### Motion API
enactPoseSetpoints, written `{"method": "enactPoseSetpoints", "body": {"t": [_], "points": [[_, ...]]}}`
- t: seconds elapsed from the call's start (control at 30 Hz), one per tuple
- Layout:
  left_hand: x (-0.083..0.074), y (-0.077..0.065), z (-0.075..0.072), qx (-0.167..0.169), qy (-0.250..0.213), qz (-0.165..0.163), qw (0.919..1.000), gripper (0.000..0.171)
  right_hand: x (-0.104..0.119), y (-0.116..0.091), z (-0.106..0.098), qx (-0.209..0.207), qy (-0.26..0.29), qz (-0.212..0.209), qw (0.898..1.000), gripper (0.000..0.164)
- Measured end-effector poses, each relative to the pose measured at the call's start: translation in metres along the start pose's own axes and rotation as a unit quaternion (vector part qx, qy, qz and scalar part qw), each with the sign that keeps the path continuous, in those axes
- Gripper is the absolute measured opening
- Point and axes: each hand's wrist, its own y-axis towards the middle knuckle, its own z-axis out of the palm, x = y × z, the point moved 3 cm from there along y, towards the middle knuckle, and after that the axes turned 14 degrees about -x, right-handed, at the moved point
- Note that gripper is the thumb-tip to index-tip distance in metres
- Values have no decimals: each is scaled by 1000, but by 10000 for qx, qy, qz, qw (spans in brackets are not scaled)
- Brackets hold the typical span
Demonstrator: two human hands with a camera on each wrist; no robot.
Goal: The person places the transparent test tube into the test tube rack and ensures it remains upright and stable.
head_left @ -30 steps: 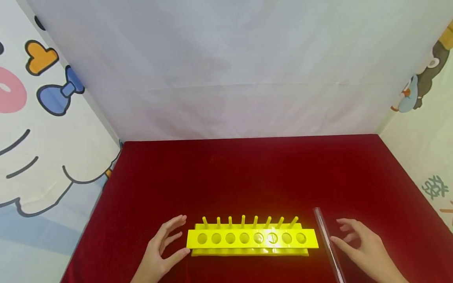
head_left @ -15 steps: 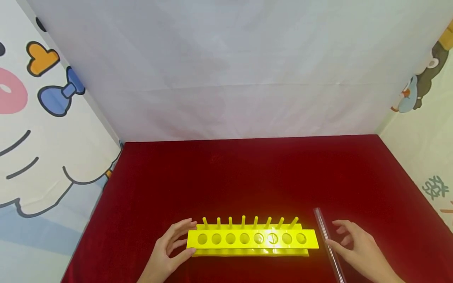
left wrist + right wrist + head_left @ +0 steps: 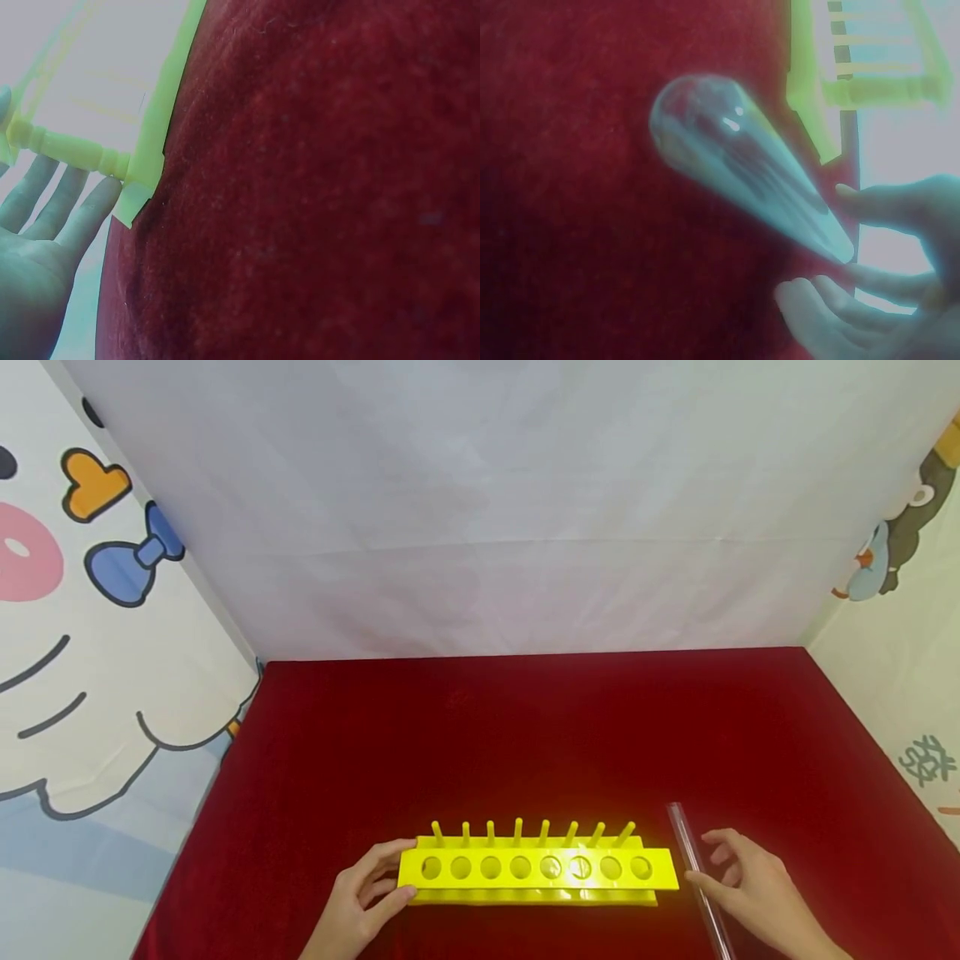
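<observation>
A yellow test tube rack point(image 3: 537, 869) with a row of round holes and upright pegs stands on the red cloth. My left hand point(image 3: 367, 893) holds its left end, thumb at the front edge and fingers behind. In the left wrist view, the fingers point(image 3: 94, 206) lie along the rack's end post point(image 3: 71, 148). To the right of the rack, a clear glass test tube point(image 3: 701, 881) lies slanted on the cloth. Over it is my right hand point(image 3: 757, 889), thumb across the tube and fingers on its far side. In the right wrist view, a gap shows between the fingers point(image 3: 810, 300) and the tube point(image 3: 742, 161).
Red cloth point(image 3: 525, 735) covers the table beneath everything. A white curtain point(image 3: 487, 527) hangs at the back, and printed cartoon panels point(image 3: 105, 652) flank the table at the left and right.
My left hand has moved right and taken hold of the rack's left end. The right hand has shifted slightly left, its thumb now over the test tube. The rack and tube lie as before.
</observation>
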Motion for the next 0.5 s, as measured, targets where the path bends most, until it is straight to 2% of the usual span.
{"method": "enactPoseSetpoints", "body": {"t": [0.27,0.5], "points": [[1,-1,0,14,-59,96,9999,43,0,2,8,566,649,798,9931,44],[2,0,0,-29,-32,64,10000,43,1,8,9,751,797,1064,9883,44]]}}
